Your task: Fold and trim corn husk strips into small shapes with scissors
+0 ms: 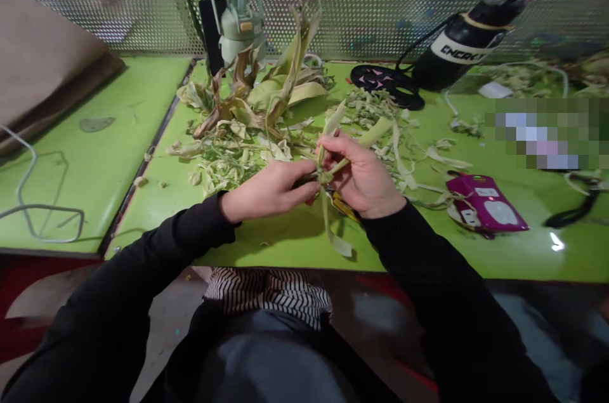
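Note:
Over the front of the table, my left hand (278, 187) pinches a bundle of pale green corn husk strips (323, 177) between thumb and fingers. My right hand (371, 182) grips the same strips from the other side, its thumb against an upright piece. The strips cross at a small knot-like joint between both hands, and one tail hangs down to the tabletop. A yellow and black object (346, 206) lies partly hidden beneath my right hand. Behind the hands is a heap of dried and green corn husks (276, 92), with shredded husk scraps (226, 165) around it.
A pale green bottle (238, 25) and dark phone-like slab (212, 35) stand by the perforated screen (333, 16). At right are a black "ENERGY" bottle (457, 47), black perforated item (387, 82) and purple device (492, 203). Brown paper (42, 54) and bent wire (31, 212) are left.

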`<state>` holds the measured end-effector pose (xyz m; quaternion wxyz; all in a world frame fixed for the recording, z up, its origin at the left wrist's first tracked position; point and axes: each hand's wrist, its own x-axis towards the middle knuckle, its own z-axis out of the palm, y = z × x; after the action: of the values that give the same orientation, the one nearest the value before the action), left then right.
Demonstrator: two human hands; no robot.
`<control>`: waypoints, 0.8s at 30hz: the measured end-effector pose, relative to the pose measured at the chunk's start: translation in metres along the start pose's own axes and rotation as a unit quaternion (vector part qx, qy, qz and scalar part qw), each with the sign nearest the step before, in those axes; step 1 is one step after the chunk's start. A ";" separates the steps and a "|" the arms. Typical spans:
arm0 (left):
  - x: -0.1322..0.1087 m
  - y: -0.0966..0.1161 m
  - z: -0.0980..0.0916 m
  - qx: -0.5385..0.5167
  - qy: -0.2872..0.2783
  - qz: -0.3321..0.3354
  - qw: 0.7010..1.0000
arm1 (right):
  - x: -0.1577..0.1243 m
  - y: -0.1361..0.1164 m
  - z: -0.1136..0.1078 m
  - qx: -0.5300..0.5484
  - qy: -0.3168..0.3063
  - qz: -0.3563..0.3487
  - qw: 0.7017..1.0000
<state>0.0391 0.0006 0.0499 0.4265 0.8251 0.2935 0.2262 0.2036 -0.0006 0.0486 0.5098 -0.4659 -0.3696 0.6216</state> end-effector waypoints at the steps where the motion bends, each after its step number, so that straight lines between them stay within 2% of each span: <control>1: 0.000 0.000 0.000 0.011 0.015 -0.002 1.000 | 0.000 0.000 0.000 0.000 0.006 0.002 1.000; 4: -0.001 0.001 0.000 0.044 0.026 0.019 0.999 | 0.000 0.001 0.000 0.010 0.010 -0.004 1.000; 9: -0.003 -0.004 -0.002 0.066 -0.025 0.086 0.994 | 0.000 0.004 0.001 0.022 -0.005 -0.031 0.999; 16: -0.004 -0.002 0.000 0.143 -0.076 0.147 0.976 | -0.001 0.007 0.000 0.070 -0.038 -0.007 0.997; 21: -0.006 -0.003 0.005 0.170 -0.072 0.171 0.968 | -0.002 0.010 0.000 0.056 -0.052 -0.012 0.997; 24: -0.007 -0.004 0.010 0.152 -0.058 0.169 0.972 | -0.001 0.010 0.000 0.049 -0.067 -0.006 0.997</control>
<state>0.0394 -0.0078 0.0406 0.2685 0.9294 0.1558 0.1996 0.2010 -0.0038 0.0392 0.5099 -0.3957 -0.3744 0.6657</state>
